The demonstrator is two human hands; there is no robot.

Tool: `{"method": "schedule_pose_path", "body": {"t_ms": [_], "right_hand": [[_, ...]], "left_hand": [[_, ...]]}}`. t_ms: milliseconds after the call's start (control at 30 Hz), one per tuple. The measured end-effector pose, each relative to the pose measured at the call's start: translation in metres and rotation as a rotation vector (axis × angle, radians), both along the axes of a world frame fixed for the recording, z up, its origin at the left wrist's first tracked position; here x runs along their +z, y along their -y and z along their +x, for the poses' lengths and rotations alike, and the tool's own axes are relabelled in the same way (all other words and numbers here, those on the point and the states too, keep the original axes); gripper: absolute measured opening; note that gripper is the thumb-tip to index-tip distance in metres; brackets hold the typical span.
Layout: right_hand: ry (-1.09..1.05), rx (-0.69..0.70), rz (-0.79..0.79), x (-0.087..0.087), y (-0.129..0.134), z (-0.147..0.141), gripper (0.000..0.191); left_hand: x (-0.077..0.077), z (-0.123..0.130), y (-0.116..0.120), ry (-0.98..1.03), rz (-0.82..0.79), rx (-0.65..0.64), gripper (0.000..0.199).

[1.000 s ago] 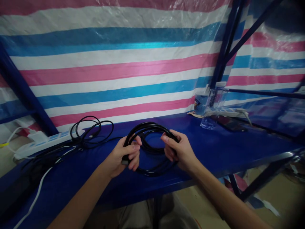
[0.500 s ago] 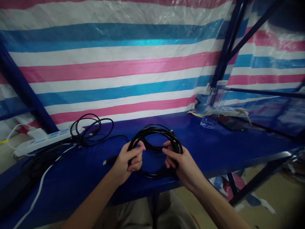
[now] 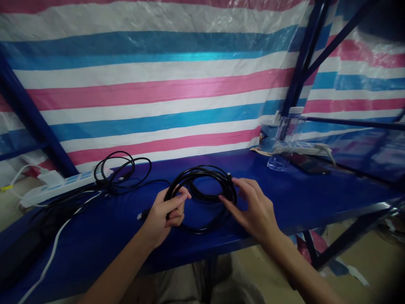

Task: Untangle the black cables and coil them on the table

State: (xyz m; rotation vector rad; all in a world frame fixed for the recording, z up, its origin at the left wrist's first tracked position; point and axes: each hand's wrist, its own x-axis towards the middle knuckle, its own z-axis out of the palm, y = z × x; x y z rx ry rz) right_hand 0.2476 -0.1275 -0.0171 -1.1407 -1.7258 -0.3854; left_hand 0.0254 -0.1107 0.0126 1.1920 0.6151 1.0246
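A black cable (image 3: 200,231) is wound into loose loops at the middle of the blue table. My left hand (image 3: 167,214) grips the left side of these loops, fingers curled round them and thumb on top. At the coil's right side is my right hand (image 3: 257,209), its thumb and fingers apart; the fingertips are at or very near the loops, and I cannot tell if they touch. One small connector tip (image 3: 229,174) shows by the right fingertips. Another plug (image 3: 139,216) sticks out to the left behind my left wrist.
On the left lie a white power strip (image 3: 79,179), a second tangle of black cable (image 3: 126,185) and a white cord (image 3: 52,249). Back right stand a clear bottle (image 3: 278,162) and a cup (image 3: 267,137), near a dark phone-like slab (image 3: 308,164). Blue metal posts (image 3: 300,71) frame the table.
My right hand has let go of the loops, opened its fingers and shifted slightly right. My left hand, still gripping the coil, has moved a little left.
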Motion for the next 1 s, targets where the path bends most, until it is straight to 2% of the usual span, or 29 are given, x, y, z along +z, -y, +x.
{"method": "schedule_pose_path", "body": {"t_ms": [67, 100, 167, 267, 367, 467, 533, 567, 633, 667, 800, 1000], "right_hand": [[0.145, -0.124, 0.2, -0.005, 0.001, -0.007, 0.03], [0.184, -0.162, 0.235, -0.006, 0.002, -0.012, 0.027], [0.158, -0.167, 0.203, -0.005, 0.006, -0.019, 0.024], [-0.096, -0.07, 0.049, 0.003, 0.011, -0.021, 0.021], [-0.299, 0.016, -0.146, 0.014, 0.014, -0.012, 0.022], [-0.27, 0.281, -0.439, 0.026, 0.016, -0.004, 0.035], [-0.219, 0.424, -0.531, 0.035, 0.017, -0.002, 0.041], [-0.194, 0.426, -0.533, 0.038, 0.016, -0.002, 0.035], [-0.129, 0.341, -0.504, 0.043, 0.014, -0.003, 0.013], [-0.095, 0.303, -0.487, 0.044, 0.011, -0.003, 0.011], [-0.019, 0.288, -0.431, 0.036, 0.002, 0.001, 0.013], [-0.055, 0.261, -0.535, 0.018, -0.007, 0.006, 0.025]], "left_hand": [[0.0, 0.005, 0.004, 0.006, -0.006, 0.023, 0.015], [0.001, 0.007, 0.006, 0.005, -0.014, 0.038, 0.015], [0.002, 0.011, 0.01, -0.003, -0.024, 0.09, 0.016], [0.004, 0.009, 0.011, -0.026, -0.012, 0.105, 0.019], [0.007, 0.001, 0.007, -0.089, -0.013, -0.082, 0.021], [0.01, -0.005, 0.002, -0.135, 0.004, -0.181, 0.02], [0.011, -0.007, -0.001, -0.148, 0.044, -0.179, 0.02], [0.012, -0.007, -0.002, -0.157, 0.069, -0.186, 0.02], [0.014, -0.007, -0.004, -0.179, 0.132, -0.199, 0.02], [0.015, -0.007, -0.005, -0.198, 0.176, -0.199, 0.02], [0.012, -0.008, -0.01, -0.32, 0.328, -0.153, 0.02], [0.002, -0.016, -0.021, -0.361, 0.324, -0.141, 0.017]]}}
